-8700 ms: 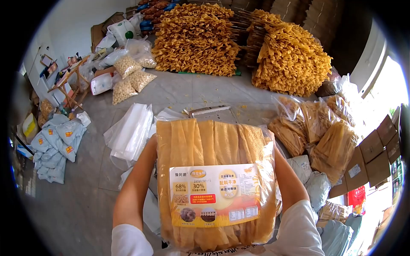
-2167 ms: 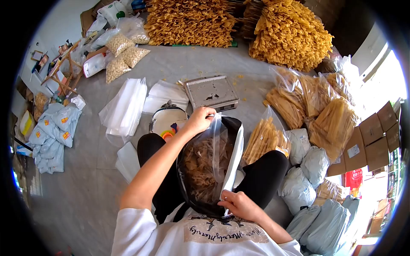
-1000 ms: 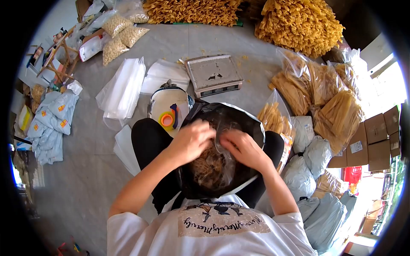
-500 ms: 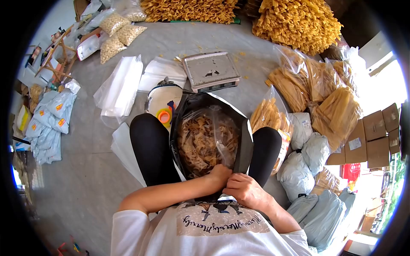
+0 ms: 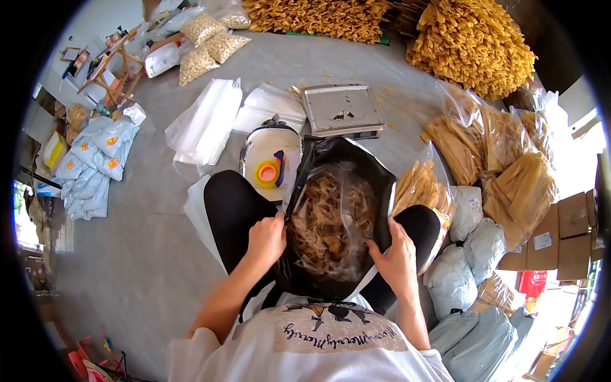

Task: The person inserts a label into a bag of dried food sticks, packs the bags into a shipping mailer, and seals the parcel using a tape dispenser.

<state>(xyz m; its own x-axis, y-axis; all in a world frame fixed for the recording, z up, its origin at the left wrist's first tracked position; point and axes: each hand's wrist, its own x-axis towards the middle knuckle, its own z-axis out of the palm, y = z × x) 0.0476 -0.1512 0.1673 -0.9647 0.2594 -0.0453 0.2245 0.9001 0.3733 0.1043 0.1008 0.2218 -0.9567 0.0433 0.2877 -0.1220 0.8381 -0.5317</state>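
Note:
Between my legs stands a bag with a black inside and white outside [image 5: 375, 165], its mouth wide. Inside it lies a clear plastic bag of brown dried pieces [image 5: 331, 223]. My left hand [image 5: 266, 240] grips the left edge of the black-lined bag, fingers closed on it. My right hand [image 5: 396, 256] holds the right edge, its thumb on the inner side and its fingers outside. The clear bag's top folds lie loosely over the brown pieces.
A white bucket [image 5: 262, 145] with tape rolls stands beyond my left knee, a flat scale [image 5: 344, 109] behind the bag. Clear bags [image 5: 207, 124] lie to the left. Bagged yellow sheets [image 5: 519, 200] and grey parcels [image 5: 453, 280] are on the right.
My hands have parted from the bag's near edge, one to each side edge. The view has turned, so the surroundings sit further right. Earlier, both hands held a labelled pack of yellow sheets.

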